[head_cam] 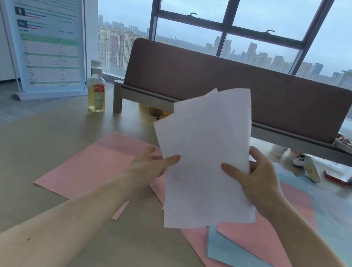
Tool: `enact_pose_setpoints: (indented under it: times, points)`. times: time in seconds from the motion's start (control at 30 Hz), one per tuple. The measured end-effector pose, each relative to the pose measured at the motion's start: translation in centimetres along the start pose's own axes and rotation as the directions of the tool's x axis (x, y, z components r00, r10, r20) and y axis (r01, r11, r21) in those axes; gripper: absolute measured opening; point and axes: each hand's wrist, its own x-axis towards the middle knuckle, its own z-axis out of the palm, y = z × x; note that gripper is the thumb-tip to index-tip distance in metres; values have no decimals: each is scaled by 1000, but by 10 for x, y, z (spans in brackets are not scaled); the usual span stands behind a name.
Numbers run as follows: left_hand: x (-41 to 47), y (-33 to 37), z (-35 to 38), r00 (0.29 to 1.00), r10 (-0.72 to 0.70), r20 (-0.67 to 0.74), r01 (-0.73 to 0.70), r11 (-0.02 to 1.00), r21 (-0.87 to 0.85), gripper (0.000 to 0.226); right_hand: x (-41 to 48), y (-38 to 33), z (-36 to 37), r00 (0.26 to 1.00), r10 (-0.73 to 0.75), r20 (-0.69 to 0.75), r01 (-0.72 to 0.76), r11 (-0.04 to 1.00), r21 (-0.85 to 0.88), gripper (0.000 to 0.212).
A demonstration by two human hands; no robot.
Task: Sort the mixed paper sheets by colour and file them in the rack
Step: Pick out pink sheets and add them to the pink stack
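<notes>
A loose stack of white sheets [205, 147] is held upright above the table, its sheets slightly fanned. My left hand [149, 166] holds the stack's left edge with the thumb in front. My right hand [256, 176] grips the right edge, thumb in front and fingers behind. Under the stack, pink sheets [93, 166] lie spread on the wooden table [13, 177]. Blue sheets [247, 260] lie mixed with more pink ones at the lower right. No filing rack shows in this view.
A grey shelf with a brown panel [235, 85] stands across the back of the table. A bottle of yellow liquid [96, 90] is at its left end. A banner stand [46, 27] is at far left. Small items [303, 165] sit under the shelf at right.
</notes>
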Motion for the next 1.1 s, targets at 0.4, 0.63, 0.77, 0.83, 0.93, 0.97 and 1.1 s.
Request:
enact_pose_setpoints:
  times: [0.4, 0.63, 0.77, 0.83, 0.93, 0.97, 1.1]
  points:
    - [-23, 21, -36, 873, 460, -166, -463, 886, 17, 27, -29, -5, 50, 993, -76, -88, 83, 993, 79, 47]
    - [-42, -3, -38, 910, 412, 41, -413, 899, 144, 21, -37, 3, 58, 994, 6, -114, 7, 993, 118, 29]
    - [-45, -5, -63, 894, 441, -78, -395, 858, 328, 14, -34, -17, 88, 989, -78, -123, 86, 995, 58, 24]
    - [-47, 11, -104, 873, 440, -210, -362, 874, 323, 22, -23, -42, 124, 993, -100, -55, 102, 994, 41, 24]
    - [-51, 24, -195, 843, 378, -383, -205, 884, 420, 28, -11, -72, 203, 982, 11, 187, -41, 987, 154, 20]
    - [-52, 23, -226, 837, 345, -424, -136, 883, 449, 29, -8, -77, 233, 967, 59, 248, -100, 983, 156, 17]
    - [-47, 8, -316, 816, 288, -501, 100, 784, 613, 27, -2, -83, 331, 884, 182, 430, -260, 957, 129, 9]
